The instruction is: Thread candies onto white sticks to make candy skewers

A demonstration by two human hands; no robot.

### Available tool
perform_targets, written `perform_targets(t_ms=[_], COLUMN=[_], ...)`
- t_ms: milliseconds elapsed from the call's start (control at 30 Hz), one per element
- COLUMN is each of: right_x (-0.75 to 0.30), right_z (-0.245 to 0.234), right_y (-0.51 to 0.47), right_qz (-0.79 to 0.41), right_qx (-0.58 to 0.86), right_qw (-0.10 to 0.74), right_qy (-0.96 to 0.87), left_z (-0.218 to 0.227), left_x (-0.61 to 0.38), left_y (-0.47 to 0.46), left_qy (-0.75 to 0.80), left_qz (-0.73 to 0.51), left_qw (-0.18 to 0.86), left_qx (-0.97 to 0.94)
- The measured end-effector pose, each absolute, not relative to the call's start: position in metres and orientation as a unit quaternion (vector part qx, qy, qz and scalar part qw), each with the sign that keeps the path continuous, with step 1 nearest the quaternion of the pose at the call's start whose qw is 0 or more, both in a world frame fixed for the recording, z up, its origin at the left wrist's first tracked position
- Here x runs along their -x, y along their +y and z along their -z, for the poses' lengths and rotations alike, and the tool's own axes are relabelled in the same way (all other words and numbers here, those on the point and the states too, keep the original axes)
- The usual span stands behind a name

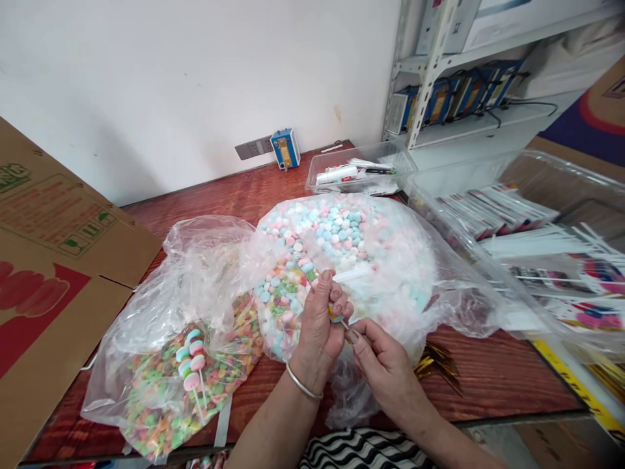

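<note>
My left hand is closed round a candy skewer, whose coloured pieces show partly between the fingers. Just to the right, the thumb and fingers of my right hand pinch the lower end of its stick. Both hands are over a big clear bag of pastel candies, pink, blue and white. Two finished-looking candy skewers on white sticks rest on another clear bag, which holds small green, orange and yellow ring candies.
Cardboard boxes stand at the left and far right. A clear bin holds white sticks and printed packets; a smaller clear tray holds pens. Gold twist ties lie by my right hand. A blue device stands at the wall.
</note>
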State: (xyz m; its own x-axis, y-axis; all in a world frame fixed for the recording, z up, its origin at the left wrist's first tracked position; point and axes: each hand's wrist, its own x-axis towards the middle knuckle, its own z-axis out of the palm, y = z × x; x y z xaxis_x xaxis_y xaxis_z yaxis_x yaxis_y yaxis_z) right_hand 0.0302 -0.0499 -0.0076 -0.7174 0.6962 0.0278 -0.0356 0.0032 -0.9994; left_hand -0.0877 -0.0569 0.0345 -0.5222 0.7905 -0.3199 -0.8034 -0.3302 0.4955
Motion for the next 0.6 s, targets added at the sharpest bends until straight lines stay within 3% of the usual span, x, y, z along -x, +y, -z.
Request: perform_targets(t_ms=[233, 433, 600], right_x=[-0.032, -0.028, -0.038], right_z=[-0.004, 0.001, 0.014], right_y=[-0.048, -0.044, -0.044], right_qz=[-0.596, -0.502, -0.322], right_qx=[0.262, 0.262, 0.236], right_qw=[0.271, 0.321, 0.366], right_qy=[-0.709, -0.759, -0.841], left_z=[-0.047, -0.033, -0.035], left_x=[0.118, 0.085, 0.111], left_y=[-0.055, -0.054, -0.054], left_qy=[0.301, 0.349, 0.339], left_qz=[-0.843, -0.800, -0.839], left_qw=[0.445, 0.488, 0.425], left_qx=[0.021, 0.009, 0.018])
